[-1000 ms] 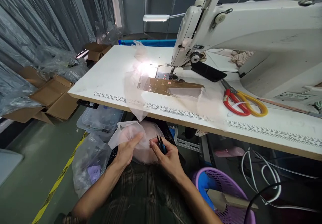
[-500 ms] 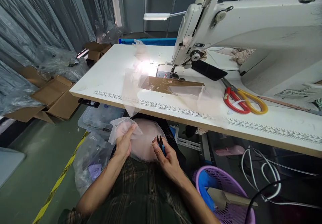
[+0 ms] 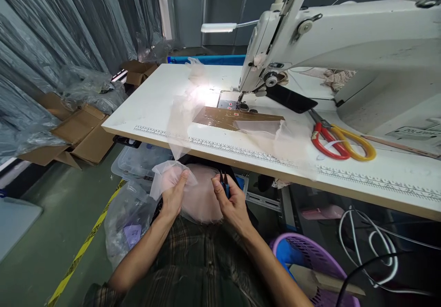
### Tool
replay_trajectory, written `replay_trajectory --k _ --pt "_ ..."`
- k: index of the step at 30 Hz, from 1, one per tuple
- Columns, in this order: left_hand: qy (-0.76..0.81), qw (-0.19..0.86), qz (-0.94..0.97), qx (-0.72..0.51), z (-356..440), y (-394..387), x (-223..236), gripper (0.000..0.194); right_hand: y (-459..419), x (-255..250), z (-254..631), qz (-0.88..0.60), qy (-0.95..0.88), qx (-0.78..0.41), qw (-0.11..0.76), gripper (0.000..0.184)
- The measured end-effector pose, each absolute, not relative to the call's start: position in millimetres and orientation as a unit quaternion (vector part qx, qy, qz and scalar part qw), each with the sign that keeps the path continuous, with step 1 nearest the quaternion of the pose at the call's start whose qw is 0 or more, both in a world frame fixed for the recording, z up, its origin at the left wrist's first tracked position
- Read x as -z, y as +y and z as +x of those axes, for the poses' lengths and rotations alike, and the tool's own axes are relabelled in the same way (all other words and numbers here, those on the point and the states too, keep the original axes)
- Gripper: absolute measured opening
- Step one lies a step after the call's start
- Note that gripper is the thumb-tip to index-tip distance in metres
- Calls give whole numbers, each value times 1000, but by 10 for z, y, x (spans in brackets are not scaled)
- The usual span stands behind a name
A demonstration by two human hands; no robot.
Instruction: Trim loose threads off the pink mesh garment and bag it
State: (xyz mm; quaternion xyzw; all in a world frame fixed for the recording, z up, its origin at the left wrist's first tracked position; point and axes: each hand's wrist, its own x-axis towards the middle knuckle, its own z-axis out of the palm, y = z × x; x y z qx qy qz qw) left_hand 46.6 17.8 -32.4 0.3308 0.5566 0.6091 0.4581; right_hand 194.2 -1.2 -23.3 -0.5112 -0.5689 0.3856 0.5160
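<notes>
A piece of sheer pale fabric (image 3: 161, 181) is gripped in my left hand (image 3: 173, 196), with the thumb on top and the fingers under the cloth. Below the table's front edge, my right hand (image 3: 232, 201) is closed around blue-handled thread snips (image 3: 224, 185), their dark blades pointing up and slightly apart. Between the hands, a round pale pink sheer piece (image 3: 200, 196) lies over my lap. More sheer fabric strips (image 3: 179, 123) rest on the sewing table (image 3: 144, 100) and hang over its edge.
A white sewing machine (image 3: 330, 31) stands over the table. Red and yellow scissors (image 3: 339, 141), a black phone-like slab (image 3: 291, 99) and a brown plate (image 3: 220, 117) lie on it. Below are a purple basket (image 3: 317, 247) and a plastic bag (image 3: 119, 219). Cardboard boxes (image 3: 84, 127) sit at left.
My right hand has moved slightly up and right with the snips, away from the round piece. The left hand keeps its hold on the fabric. The whole view has shifted a little.
</notes>
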Motion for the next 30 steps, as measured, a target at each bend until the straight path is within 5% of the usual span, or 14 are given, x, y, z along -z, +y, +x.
replay_trajectory --k 15,24,30 --pt "538 478 282 -634 442 203 308 35 50 412 2112 -487 -643 -431 405 27" --pt "581 484 295 -584 517 158 367 34 -124 238 1776 -405 -559 -539 482 29" --pt "571 433 247 -652 376 308 257 31 -407 203 2109 -415 -640 -540 357 35"
